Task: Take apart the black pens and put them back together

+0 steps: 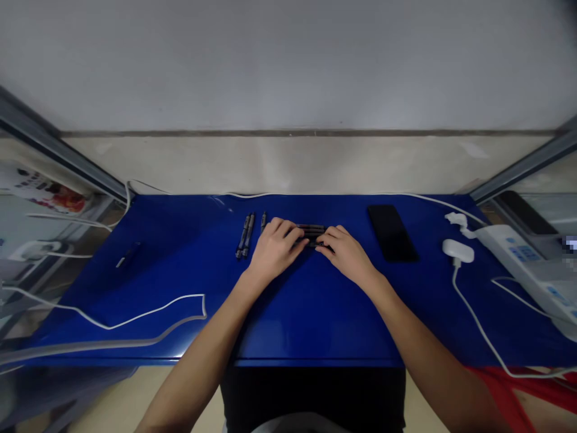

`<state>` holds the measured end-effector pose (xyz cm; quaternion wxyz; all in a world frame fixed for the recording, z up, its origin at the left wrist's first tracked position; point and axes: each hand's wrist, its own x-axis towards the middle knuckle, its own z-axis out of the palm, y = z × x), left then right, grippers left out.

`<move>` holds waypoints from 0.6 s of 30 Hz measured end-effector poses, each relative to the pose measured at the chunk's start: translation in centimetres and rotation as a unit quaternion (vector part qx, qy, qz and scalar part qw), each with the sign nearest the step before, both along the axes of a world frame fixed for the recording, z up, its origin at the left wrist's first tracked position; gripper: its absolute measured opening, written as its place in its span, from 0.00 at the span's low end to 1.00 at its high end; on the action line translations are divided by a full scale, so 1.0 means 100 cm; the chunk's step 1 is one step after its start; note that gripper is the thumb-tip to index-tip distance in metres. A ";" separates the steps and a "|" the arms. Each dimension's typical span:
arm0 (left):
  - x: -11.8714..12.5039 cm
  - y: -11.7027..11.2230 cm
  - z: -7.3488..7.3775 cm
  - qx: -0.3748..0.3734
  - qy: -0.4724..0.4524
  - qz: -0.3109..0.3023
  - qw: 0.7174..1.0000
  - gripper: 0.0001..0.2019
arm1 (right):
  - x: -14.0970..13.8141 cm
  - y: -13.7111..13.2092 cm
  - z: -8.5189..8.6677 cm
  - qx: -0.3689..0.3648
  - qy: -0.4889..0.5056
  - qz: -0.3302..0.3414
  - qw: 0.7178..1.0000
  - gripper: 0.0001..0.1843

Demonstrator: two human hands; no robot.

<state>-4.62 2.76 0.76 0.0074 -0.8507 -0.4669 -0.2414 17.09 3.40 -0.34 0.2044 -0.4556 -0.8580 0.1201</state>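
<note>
Several dark pens [312,228] lie side by side, pointing left to right, at the middle of the blue table. Over their left ends is my left hand [277,245], fingers curled and closed on them. My right hand [346,252] pinches at the right end of the nearest pen, thumb and fingers together. Parts of the pens are hidden beneath my fingers. Just left of my left hand lie two more dark pens [245,236], close together and pointing away from me. Another pen [264,220] is partly covered by my left hand.
A black phone [392,233] rests right of my right hand. Farther right are a white earbud case [458,250] on a cable and a white power strip [518,258]. A small dark pen-like item [128,255] and white cables [148,313] lie left. A wall [288,162] stands behind the blue table [315,319].
</note>
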 end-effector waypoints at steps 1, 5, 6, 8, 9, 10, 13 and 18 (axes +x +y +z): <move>0.002 -0.001 -0.002 -0.001 0.011 -0.024 1.000 0.11 | 0.000 0.000 0.001 -0.002 -0.002 0.007 1.000 0.05; 0.006 -0.002 -0.008 0.003 0.058 -0.062 0.996 0.12 | -0.001 0.001 0.002 -0.009 0.009 0.024 1.000 0.06; 0.006 -0.001 -0.009 0.007 0.064 -0.061 0.996 0.11 | -0.001 0.001 0.001 -0.012 0.017 0.025 0.999 0.07; 0.005 -0.001 -0.009 0.014 0.067 -0.056 0.996 0.11 | -0.001 0.003 0.000 -0.017 0.035 0.023 0.999 0.09; 0.005 -0.001 -0.009 0.018 0.066 -0.051 0.996 0.11 | -0.001 0.004 -0.002 -0.021 0.043 0.019 0.999 0.10; 0.005 0.000 -0.010 0.022 0.064 -0.045 0.997 0.12 | -0.001 0.005 -0.002 -0.026 0.050 0.015 0.998 0.11; 0.007 -0.001 -0.009 0.031 0.069 -0.011 0.997 0.13 | -0.001 0.005 -0.003 -0.056 0.073 0.014 0.996 0.12; 0.013 -0.005 -0.007 0.034 0.087 0.023 0.995 0.15 | -0.003 0.002 0.003 -0.099 0.096 0.050 0.989 0.14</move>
